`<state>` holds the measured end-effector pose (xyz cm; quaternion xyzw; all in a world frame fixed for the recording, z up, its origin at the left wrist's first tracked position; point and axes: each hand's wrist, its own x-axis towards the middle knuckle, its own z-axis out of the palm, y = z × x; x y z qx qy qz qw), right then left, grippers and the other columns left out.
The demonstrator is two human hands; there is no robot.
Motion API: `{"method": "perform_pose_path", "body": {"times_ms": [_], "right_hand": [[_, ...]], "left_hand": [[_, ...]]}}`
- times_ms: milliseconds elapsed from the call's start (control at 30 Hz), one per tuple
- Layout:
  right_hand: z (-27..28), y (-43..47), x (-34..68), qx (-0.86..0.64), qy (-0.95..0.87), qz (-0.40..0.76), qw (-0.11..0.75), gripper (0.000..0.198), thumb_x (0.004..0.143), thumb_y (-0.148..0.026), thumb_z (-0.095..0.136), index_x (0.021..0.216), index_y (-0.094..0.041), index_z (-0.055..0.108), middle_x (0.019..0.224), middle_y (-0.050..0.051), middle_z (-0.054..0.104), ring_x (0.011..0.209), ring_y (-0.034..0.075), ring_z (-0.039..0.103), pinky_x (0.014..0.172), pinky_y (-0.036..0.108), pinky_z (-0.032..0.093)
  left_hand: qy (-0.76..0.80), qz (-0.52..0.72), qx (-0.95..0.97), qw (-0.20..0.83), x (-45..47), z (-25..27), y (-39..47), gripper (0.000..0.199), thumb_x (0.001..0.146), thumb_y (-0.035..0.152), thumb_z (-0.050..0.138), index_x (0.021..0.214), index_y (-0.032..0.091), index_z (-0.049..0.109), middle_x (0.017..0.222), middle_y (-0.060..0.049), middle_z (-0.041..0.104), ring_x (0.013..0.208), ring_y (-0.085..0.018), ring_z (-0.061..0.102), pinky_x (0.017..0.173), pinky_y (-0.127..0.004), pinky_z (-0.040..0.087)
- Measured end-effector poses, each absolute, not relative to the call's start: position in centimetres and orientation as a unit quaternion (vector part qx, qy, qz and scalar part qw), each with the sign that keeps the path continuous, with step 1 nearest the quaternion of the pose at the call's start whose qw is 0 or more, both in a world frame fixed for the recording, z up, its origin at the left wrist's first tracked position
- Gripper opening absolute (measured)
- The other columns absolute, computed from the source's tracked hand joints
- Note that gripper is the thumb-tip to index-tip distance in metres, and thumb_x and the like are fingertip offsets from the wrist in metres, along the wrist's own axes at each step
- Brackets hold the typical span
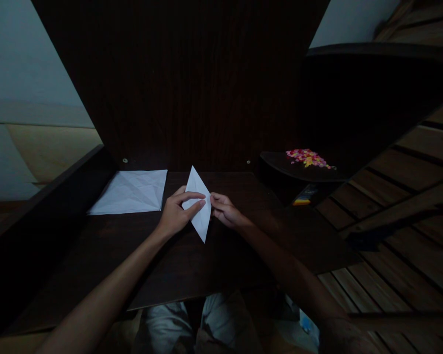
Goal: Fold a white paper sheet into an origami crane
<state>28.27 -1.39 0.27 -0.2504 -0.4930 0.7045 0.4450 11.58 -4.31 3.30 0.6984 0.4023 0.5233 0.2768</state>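
nearest, the person's legs [170, 324] show below the edge of the dark surface [206, 270]; over it, the left hand [175, 212] has its fingers clamped on a folded white paper [204, 221], its points up and down, while the right hand's [227, 210] fingers pinch its right corner. creased sheets [133, 191] lie left on the surface, and farther right, small colourful bits [308, 158] sit on a shelf [275, 161].

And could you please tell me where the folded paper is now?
In the head view, the folded paper is near the centre, held by the left hand and right hand, with flat white paper to its left.
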Motion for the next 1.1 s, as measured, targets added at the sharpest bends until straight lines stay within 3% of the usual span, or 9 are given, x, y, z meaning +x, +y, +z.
{"method": "perform_pose_path", "body": {"times_ms": [133, 333, 667, 867, 1100], "right_hand": [[0.4, -1.5, 28.2, -0.263, -0.505, 0.697, 0.437, 0.034, 0.067, -0.045, 0.074, 0.078, -0.017, 0.059, 0.062, -0.003, 0.057, 0.051, 0.009, 0.053, 0.044, 0.019, 0.046], [0.3, -1.7, 27.9, -0.282, -0.53, 0.66, 0.451, 0.032, 0.067, -0.041, 0.075, 0.074, -0.016, 0.056, 0.058, -0.005, 0.055, 0.046, 0.008, 0.053, 0.042, 0.019, 0.045], [0.9, -2.0, 28.0, -0.305, -0.575, 0.603, 0.461, 0.03, 0.062, -0.036, 0.077, 0.072, -0.015, 0.059, 0.06, -0.003, 0.056, 0.048, 0.008, 0.05, 0.04, 0.018, 0.04], [1.5, -2.0, 28.7, -0.308, -0.602, 0.589, 0.443, 0.026, 0.069, -0.038, 0.071, 0.067, -0.014, 0.061, 0.057, -0.002, 0.055, 0.046, 0.007, 0.048, 0.04, 0.019, 0.036], [1.4, -2.1, 28.5, -0.338, -0.606, 0.535, 0.482, 0.025, 0.068, -0.035, 0.071, 0.058, -0.015, 0.06, 0.051, -0.004, 0.05, 0.045, 0.007, 0.043, 0.04, 0.019, 0.031]], "left_hand": [[0.404, 0.521, 0.701, 0.272, 11.6, 3.4, -4.5, 0.017, 0.077, 0.03, 0.065, 0.09, 0.021, 0.071, 0.086, -0.004, 0.06, 0.08, -0.019, 0.058, 0.072, -0.033, 0.048], [0.36, 0.483, 0.727, 0.33, 11.1, 3.5, -4.7, 0.029, 0.074, 0.026, 0.065, 0.103, 0.02, 0.065, 0.098, -0.005, 0.061, 0.096, -0.024, 0.058, 0.087, -0.036, 0.044], [0.358, 0.463, 0.719, 0.376, 11.4, 3.0, -4.5, 0.043, 0.069, 0.028, 0.072, 0.109, 0.019, 0.057, 0.102, -0.005, 0.063, 0.096, -0.022, 0.058, 0.086, -0.036, 0.045], [0.343, 0.442, 0.698, 0.447, 11.1, 3.2, -4.4, 0.051, 0.065, 0.027, 0.076, 0.112, 0.021, 0.056, 0.094, -0.004, 0.064, 0.079, -0.019, 0.061, 0.069, -0.03, 0.05], [0.351, 0.446, 0.692, 0.445, 11.2, 3.1, -4.4, 0.05, 0.062, 0.028, 0.079, 0.108, 0.021, 0.06, 0.092, -0.004, 0.065, 0.077, -0.018, 0.061, 0.065, -0.029, 0.05]]}}
